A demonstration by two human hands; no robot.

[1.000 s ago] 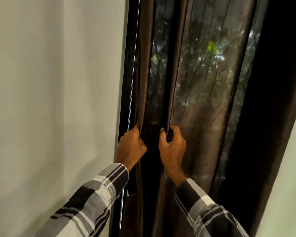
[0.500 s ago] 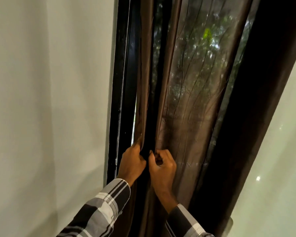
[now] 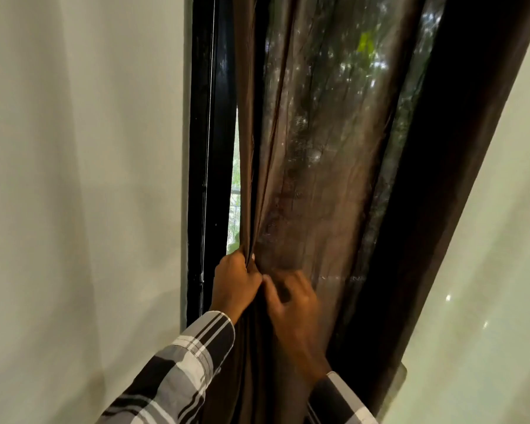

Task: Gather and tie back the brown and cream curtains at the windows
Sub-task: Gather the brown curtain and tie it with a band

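Note:
A sheer brown curtain (image 3: 325, 166) hangs over a narrow window, with trees showing through the cloth. My left hand (image 3: 234, 283) grips its bunched left edge at about waist height. Right beside it, my right hand (image 3: 291, 304) pinches the neighbouring folds, and the two hands touch. The right hand is blurred. A slim strip of bare window glass (image 3: 235, 179) shows to the left of the gathered edge. No cream curtain is in view.
A black window frame (image 3: 204, 166) stands left of the curtain, against a pale wall (image 3: 83, 194). A dark, thick drape or frame side (image 3: 453, 166) runs down the right of the window, with another pale, glossy wall (image 3: 490, 270) beyond it.
My hands have come together, closing the gap between the two folds. The curtain's left edge has pulled away from the frame, baring a strip of glass. The view has shifted closer.

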